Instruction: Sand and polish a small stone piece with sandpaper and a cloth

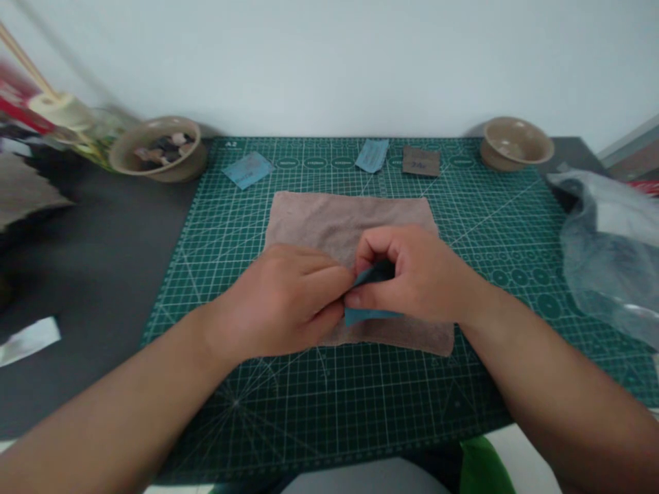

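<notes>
Hands together; pinching blue sheet

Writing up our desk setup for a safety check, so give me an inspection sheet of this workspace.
Surface: green cutting mat on a dark desktop.
Job's things: bent blue sheet over a pinkish-brown cloth.
Clutter: two small blue sheets, brown sheet, tan bowl of stones, second tan bowl, clear plastic bag.
Hands: left hand and right hand both pinch the blue sheet.
Cables: nothing seen.
Surroundings: white wall behind; blurred objects at the left edge.
</notes>
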{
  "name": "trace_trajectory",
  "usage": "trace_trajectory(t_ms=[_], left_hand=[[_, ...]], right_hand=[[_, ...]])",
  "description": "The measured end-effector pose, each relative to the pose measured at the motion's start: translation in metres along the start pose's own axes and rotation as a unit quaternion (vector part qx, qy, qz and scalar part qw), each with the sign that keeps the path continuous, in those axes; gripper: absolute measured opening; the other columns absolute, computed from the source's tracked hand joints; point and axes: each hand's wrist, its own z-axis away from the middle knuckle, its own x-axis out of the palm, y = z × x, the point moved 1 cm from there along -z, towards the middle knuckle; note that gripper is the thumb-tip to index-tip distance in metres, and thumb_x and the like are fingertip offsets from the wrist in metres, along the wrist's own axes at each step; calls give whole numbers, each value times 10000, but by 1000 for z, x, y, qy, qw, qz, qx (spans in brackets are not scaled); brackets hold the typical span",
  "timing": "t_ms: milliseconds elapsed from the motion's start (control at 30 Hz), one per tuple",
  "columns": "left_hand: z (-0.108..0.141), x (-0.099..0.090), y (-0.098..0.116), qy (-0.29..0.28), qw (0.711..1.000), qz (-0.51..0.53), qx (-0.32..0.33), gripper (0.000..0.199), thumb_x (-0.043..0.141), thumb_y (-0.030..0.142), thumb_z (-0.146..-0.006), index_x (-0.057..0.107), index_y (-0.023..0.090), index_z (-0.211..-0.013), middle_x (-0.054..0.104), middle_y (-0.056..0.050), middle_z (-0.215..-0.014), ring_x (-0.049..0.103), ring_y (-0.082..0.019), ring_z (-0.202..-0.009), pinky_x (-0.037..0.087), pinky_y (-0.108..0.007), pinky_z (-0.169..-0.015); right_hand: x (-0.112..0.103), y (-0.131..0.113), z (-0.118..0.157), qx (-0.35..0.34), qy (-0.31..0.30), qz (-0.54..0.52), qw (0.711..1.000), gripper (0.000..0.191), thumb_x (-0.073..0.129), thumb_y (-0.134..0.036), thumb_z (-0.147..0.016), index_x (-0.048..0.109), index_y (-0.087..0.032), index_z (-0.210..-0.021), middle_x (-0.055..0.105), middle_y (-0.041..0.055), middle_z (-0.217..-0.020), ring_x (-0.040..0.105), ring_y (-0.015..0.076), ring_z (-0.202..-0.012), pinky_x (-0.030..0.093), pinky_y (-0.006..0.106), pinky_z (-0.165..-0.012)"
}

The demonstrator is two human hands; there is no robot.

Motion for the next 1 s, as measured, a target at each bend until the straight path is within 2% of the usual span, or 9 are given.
trace_trajectory(t_ms=[100,267,333,467,533,733,800,900,1000], left_hand=[[-2,3,-2,-13,1000,-20,-5,235,512,84,-853,442,208,-666,489,31,-559,465,-116,-492,294,-289,-484],[-2,-8,8,62,993,97,-34,97,626,146,-880,573,200,-818,623,37,-633,570,-88,-531,404,-212,-508],[-1,-10,8,77,991,109,-22,69,653,164,-883,593,196,-872,657,32,-671,608,-92,-563,434,-204,-527],[-2,-1,2,-13,1000,5,-5,217,531,96,-882,480,199,-698,561,23,-604,522,-113,-519,349,-268,-492],[-3,2,0,-27,999,-14,-11,261,504,97,-881,429,205,-655,510,31,-567,478,-110,-493,317,-276,-477],[-1,-7,3,94,987,121,-37,77,687,190,-874,624,202,-918,661,31,-657,601,-95,-537,439,-202,-494],[-1,-5,2,83,993,77,-21,45,648,166,-879,615,197,-875,644,23,-643,597,-108,-541,424,-223,-491],[-4,2,-3,14,1000,-12,0,195,523,100,-860,511,197,-691,551,25,-566,523,-110,-493,343,-257,-464],[-5,1,-2,38,999,24,-29,190,535,104,-849,511,198,-686,537,42,-535,494,-89,-450,328,-236,-442]], right_hand=[[1,1,-2,4,12,44,999,257,860,-261,-662,611,-196,-661,595,-42,-615,520,121,-602,342,264,-510],[-4,2,2,47,-72,-171,982,306,875,-329,-663,604,-207,-735,622,-38,-672,567,126,-598,412,246,-507],[-4,3,2,51,-88,-201,974,305,872,-322,-668,600,-208,-746,622,-40,-675,564,124,-582,419,245,-502],[0,3,-1,4,-6,-21,1000,266,859,-243,-653,596,-202,-662,613,-34,-654,537,127,-618,376,261,-530],[0,4,-2,-2,12,27,1000,275,861,-252,-651,590,-202,-648,610,-30,-652,533,133,-632,362,270,-536],[-4,4,2,67,-86,-219,970,318,867,-330,-670,579,-213,-740,631,-35,-687,562,131,-594,426,262,-515],[-3,5,2,40,-59,-169,983,295,862,-320,-681,595,-206,-734,623,-37,-678,548,125,-599,404,257,-515],[-2,7,-1,-2,18,-10,1000,276,868,-311,-674,619,-193,-688,614,-26,-659,520,126,-621,347,267,-519],[-3,7,-2,28,5,-45,999,298,875,-335,-663,611,-200,-689,607,-27,-646,519,126,-603,349,269,-508]])
